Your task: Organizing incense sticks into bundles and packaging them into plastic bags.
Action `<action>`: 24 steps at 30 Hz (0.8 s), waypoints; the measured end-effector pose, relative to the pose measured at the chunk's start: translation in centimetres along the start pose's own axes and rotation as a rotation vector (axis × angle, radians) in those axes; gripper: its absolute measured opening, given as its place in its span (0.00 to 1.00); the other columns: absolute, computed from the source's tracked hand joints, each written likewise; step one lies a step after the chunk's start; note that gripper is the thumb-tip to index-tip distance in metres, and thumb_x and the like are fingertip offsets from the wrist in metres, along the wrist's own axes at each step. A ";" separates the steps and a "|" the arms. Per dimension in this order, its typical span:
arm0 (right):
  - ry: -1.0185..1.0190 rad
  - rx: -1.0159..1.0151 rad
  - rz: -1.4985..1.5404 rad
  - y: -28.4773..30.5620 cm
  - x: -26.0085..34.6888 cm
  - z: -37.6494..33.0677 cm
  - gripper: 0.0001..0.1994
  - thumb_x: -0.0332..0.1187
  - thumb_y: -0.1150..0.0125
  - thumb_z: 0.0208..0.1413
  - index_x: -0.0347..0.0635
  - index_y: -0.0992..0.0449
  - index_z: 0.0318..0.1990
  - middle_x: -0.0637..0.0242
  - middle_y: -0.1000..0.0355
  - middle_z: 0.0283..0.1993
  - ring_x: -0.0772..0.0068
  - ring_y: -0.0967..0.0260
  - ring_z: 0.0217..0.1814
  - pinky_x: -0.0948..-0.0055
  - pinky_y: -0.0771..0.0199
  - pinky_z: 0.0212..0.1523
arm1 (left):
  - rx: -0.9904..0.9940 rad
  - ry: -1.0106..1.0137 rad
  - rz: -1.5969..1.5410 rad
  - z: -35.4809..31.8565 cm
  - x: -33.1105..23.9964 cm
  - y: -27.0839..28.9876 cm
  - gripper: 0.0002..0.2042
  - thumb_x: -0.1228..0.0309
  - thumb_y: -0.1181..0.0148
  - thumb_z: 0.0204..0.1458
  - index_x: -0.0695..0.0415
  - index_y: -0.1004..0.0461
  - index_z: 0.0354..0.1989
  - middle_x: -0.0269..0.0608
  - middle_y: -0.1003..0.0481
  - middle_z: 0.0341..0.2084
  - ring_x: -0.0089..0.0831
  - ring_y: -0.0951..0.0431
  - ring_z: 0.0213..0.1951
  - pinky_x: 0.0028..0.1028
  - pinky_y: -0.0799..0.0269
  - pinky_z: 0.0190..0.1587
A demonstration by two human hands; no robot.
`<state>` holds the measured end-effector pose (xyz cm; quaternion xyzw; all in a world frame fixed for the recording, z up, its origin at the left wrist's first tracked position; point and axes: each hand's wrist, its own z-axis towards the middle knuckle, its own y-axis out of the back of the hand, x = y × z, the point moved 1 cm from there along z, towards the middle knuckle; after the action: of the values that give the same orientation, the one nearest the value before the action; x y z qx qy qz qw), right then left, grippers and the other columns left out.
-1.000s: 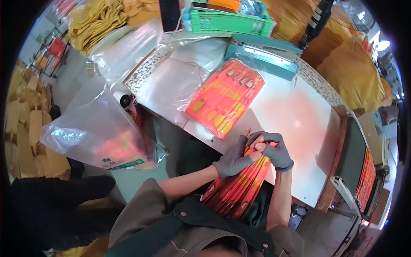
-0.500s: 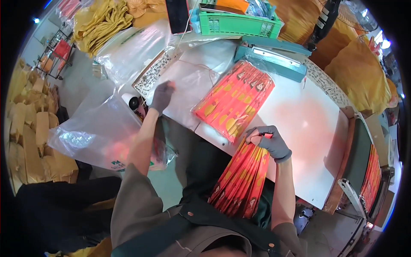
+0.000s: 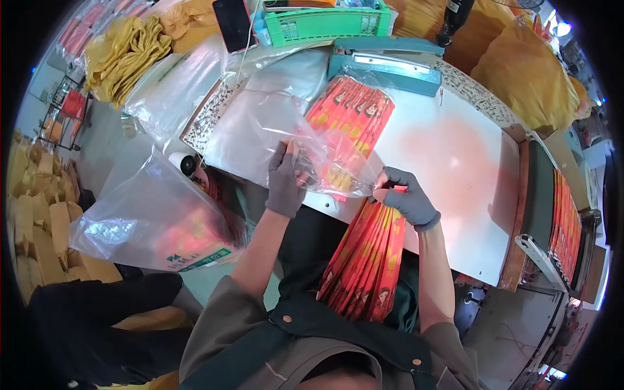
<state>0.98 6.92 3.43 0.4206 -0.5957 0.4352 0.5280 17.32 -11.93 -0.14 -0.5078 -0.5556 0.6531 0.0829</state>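
My right hand, in a grey glove with bare fingertips, grips the top of a fanned bundle of red-and-yellow printed paper strips. The bundle hangs down over my lap, wider at its lower end. My left hand, gloved the same way, has its fingers curled at a clear plastic bag. The bag stretches across toward my right fingertips, its edge close to them. Beneath and behind it, a packed red-and-yellow bundle in clear film lies on the white table.
A teal heat sealer stands at the table's back, with a green crate and a phone beyond it. A large clear bag with red contents hangs at left. More red strips stand at the right edge.
My left hand has moved right, drawing the clear bag up and over the packed bundle toward my right hand. The right hand still holds the fanned strips. The whole view has shifted slightly.
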 end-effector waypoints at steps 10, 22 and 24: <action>0.134 -0.260 0.575 -0.1 -4.3 -1.4 0.38 0.44 0.40 0.52 0.48 0.54 0.66 0.61 0.36 0.54 0.73 0.35 0.49 0.73 0.31 0.48 | 0.643 -0.721 1.242 -3.8 6.9 -3.9 0.12 0.62 0.34 0.43 0.54 0.29 0.28 0.39 0.33 0.14 0.37 0.31 0.17 0.30 0.36 0.21; -0.288 -0.271 -0.214 -5.9 -7.5 -17.6 0.21 0.36 0.53 0.58 0.36 0.40 0.57 0.62 0.32 0.43 0.72 0.34 0.45 0.71 0.35 0.50 | 1.019 0.574 1.302 -9.8 2.9 -3.7 0.09 0.63 0.40 0.47 0.56 0.26 0.23 0.38 0.25 0.20 0.29 0.24 0.24 0.28 0.30 0.31; -0.106 -0.210 -0.568 -3.1 -0.1 -15.5 0.21 0.37 0.55 0.59 0.35 0.43 0.57 0.49 0.30 0.29 0.49 0.28 0.29 0.66 0.29 0.32 | 0.911 0.530 1.090 -7.1 -0.2 -6.7 0.07 0.70 0.45 0.52 0.59 0.28 0.26 0.34 0.27 0.19 0.22 0.25 0.25 0.26 0.30 0.31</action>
<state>8.09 21.00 4.56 0.5356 -0.5226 0.1837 0.6374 19.77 -5.02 6.33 -0.7660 0.1374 0.6228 0.0807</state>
